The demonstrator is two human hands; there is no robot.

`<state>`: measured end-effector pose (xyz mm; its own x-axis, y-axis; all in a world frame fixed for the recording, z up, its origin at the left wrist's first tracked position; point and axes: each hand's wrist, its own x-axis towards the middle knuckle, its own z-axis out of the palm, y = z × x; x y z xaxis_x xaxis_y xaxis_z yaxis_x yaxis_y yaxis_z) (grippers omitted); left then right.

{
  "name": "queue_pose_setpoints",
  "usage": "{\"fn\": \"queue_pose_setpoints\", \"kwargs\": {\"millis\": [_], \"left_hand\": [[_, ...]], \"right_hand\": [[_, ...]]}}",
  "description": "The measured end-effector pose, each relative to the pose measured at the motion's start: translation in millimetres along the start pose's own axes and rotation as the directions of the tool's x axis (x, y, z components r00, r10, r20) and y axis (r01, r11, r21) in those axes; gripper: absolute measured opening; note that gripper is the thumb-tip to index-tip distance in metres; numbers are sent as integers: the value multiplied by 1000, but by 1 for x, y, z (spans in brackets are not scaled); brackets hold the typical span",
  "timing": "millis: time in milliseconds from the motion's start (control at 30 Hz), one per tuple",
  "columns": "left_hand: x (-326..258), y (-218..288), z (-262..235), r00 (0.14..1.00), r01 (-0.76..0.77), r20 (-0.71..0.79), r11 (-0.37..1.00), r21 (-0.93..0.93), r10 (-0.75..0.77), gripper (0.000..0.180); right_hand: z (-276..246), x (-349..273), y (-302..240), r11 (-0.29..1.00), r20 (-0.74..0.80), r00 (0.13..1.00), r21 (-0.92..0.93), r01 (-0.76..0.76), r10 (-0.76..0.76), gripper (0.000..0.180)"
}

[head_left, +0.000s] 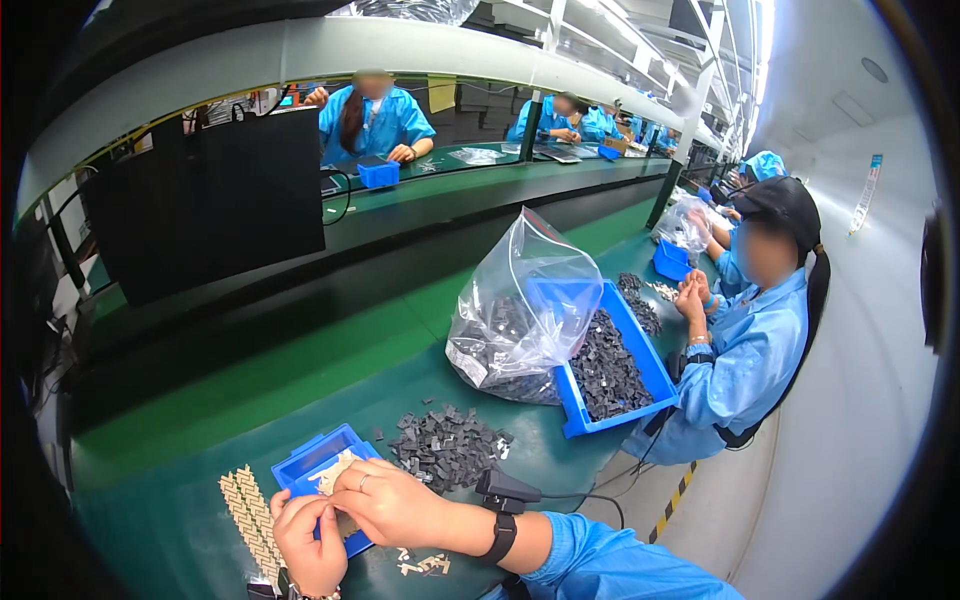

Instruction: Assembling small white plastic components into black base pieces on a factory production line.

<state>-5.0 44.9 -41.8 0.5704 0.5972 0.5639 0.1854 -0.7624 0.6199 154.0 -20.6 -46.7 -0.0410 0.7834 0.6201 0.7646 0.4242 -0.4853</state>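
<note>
My left hand (309,545) and my right hand (402,507) meet fingertip to fingertip at the near edge of a small blue bin (318,446). Both are closed in a pinch; whatever they hold is too small and hidden to name. Cream-coloured pieces (334,474) lie inside the bin, partly behind my right hand. To the left rests a strip of cream pieces in a zigzag pattern (250,515). Beyond my right hand spreads a heap of small dark grey pieces (445,447). A few loose cream slips (428,565) are beside my right forearm.
A clear plastic bag (500,340) of dark pieces leans on a larger blue tray (662,372) filled with similar pieces. A black device with a cable (508,486) is by my right wrist. Co-workers in blue sit to the right and across; a black panel (205,205) stands far left.
</note>
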Motion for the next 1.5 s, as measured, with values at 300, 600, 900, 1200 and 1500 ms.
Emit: {"fn": "queue_pose_setpoints", "kwargs": {"millis": [300, 600, 900, 1200, 1500], "left_hand": [[3, 5, 0, 998, -53, 19, 998, 36, 53, 13], [4, 5, -2, 996, -88, 27, 995, 50, 87, 12], [4, 6, -3, 994, -103, 27, 993, 50, 101, 11], [1, -1, 10, 998, -21, -50, 1000, 17, 22, 6], [3, 2, -1, 995, -58, -80, 998, 38, 61, 10]], "right_hand": [[-1, -4, 5, 1000, 38, 999, -14, -2, 2, 23], [-3, -2, 1, 999, 33, 999, -32, 1, 0, 25], [-3, -2, 0, 999, 16, 1000, -36, 5, -4, 25], [-5, -1, 2, 998, -12, 999, -43, -37, 36, 15], [-8, -2, 5, 998, -127, 991, -50, -39, 32, 10]]}}
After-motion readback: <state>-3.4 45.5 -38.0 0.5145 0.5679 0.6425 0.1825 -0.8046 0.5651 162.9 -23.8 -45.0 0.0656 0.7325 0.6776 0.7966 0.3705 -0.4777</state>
